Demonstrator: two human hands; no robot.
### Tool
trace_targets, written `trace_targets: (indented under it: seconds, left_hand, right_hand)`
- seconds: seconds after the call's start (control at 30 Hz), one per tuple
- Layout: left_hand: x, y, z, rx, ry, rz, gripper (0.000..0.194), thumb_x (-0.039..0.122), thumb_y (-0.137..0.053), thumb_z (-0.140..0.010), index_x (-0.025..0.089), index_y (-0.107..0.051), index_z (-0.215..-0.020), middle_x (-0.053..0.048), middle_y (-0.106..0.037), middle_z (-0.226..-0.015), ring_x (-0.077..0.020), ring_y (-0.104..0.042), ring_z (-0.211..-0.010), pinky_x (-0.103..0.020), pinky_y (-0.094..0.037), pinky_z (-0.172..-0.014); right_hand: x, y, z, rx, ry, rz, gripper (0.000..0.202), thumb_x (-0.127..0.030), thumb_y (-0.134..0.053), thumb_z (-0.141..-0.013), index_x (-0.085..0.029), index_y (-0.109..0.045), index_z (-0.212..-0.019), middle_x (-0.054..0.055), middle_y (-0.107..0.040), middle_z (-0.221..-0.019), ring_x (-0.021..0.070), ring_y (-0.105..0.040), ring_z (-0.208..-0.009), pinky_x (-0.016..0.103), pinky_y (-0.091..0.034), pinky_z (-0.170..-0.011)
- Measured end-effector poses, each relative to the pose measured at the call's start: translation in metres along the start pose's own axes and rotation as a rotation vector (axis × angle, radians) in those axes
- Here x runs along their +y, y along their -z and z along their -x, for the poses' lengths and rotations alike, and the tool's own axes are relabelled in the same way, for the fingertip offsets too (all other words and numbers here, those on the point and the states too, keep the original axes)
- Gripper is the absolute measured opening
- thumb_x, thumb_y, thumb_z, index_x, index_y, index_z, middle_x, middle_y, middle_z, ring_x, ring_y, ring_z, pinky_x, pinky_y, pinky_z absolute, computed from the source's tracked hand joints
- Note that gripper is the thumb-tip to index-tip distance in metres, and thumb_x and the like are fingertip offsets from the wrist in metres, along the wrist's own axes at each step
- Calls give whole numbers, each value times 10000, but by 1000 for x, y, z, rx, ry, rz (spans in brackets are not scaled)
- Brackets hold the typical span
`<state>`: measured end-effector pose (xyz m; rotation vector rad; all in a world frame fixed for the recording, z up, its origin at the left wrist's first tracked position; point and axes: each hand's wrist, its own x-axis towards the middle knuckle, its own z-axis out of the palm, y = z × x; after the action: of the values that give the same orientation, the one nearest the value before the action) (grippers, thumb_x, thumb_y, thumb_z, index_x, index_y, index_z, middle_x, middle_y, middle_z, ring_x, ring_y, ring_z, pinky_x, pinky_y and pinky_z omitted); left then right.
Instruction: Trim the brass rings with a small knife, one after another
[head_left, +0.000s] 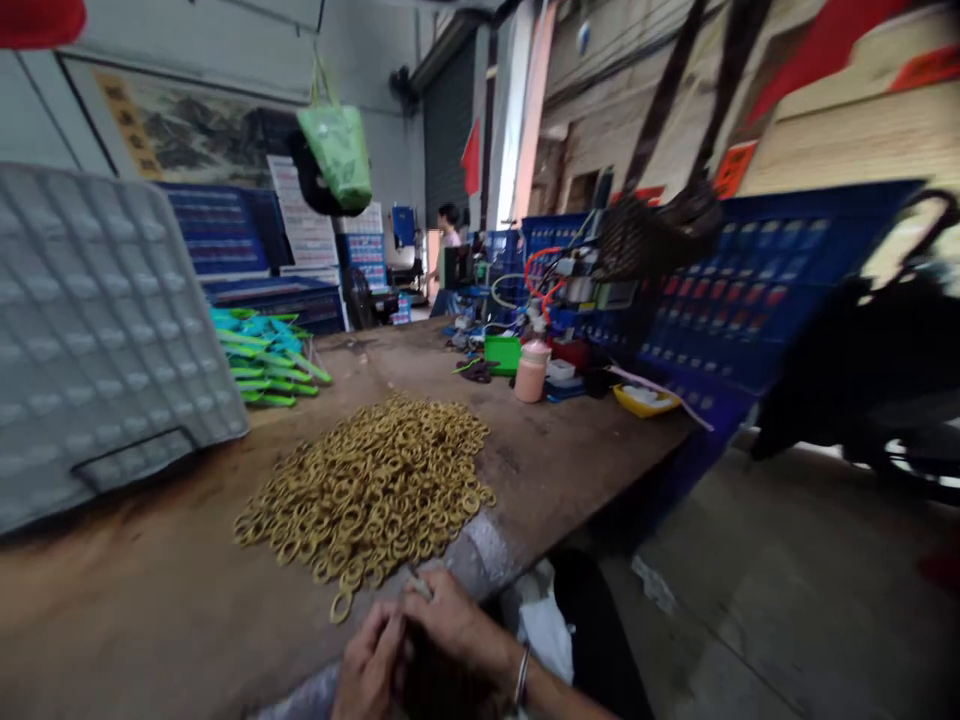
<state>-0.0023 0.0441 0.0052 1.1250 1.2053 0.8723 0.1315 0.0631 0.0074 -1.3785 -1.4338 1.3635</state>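
Observation:
A large heap of brass-coloured rings (382, 480) lies on the brown worktable. At the near table edge, just below the heap, my two hands meet. My right hand (454, 620) is closed, and a small grey piece (421, 586) sticks out between its thumb and fingers; its kind is unclear. Beside it, my left hand (371, 665) has its fingers bent and pressed together close to the right fingertips. Whatever it holds is hidden by the fingers and blur. One loose ring (341, 606) lies at the heap's near edge, just above my left hand.
A grey ribbed plastic tray (112, 340) stands upright on the left. Behind it are green and blue plastic pieces (266, 360). A pink jar (532, 372), a green box (502, 355) and a yellow dish (645, 400) stand farther right. Blue crates (750, 290) line the right side.

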Motion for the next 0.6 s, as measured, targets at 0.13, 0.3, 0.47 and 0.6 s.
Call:
trace_targets:
  seconds: [0.13, 0.3, 0.47, 0.6]
  left_hand:
    - [8, -7, 13, -19, 58, 109, 437, 619, -534, -705, 188, -485, -653, 74, -392, -479, -60, -308, -395, -180, -249, -395]
    - [9, -9, 18, -25, 62, 232, 387, 559, -557, -721, 183, -472, -690, 69, -449, -531, -48, -330, -395, -175, -246, -383]
    - [5, -7, 19, -17, 49, 270, 359, 529, -548, -750, 184, -463, -704, 67, -462, -553, -43, -342, -406, -167, -247, -382]
    - [8, -5, 19, 8, 28, 223, 367, 538, -542, -750, 183, -460, -705, 63, -469, -559, -45, -350, -414, -168, -258, -391]
  right_hand:
    - [1, 1, 3, -88, 31, -63, 180, -263, -454, -761, -175, -461, -604, -54, -453, -525, 73, -383, -522, 188, -294, -498]
    - [1, 4, 4, -116, 28, -39, 259, -308, -406, -829, -165, -500, -635, -39, -493, -551, 76, -400, -513, 200, -309, -520]
    - [-2, 6, 11, 43, 181, 338, 178, -209, -402, -817, -171, -532, -702, -22, -503, -605, 100, -431, -569, 217, -314, -567]
    - [5, 5, 19, -55, 362, 620, 132, -85, -424, -722, -181, -515, -720, -10, -525, -647, 111, -437, -600, 226, -296, -587]
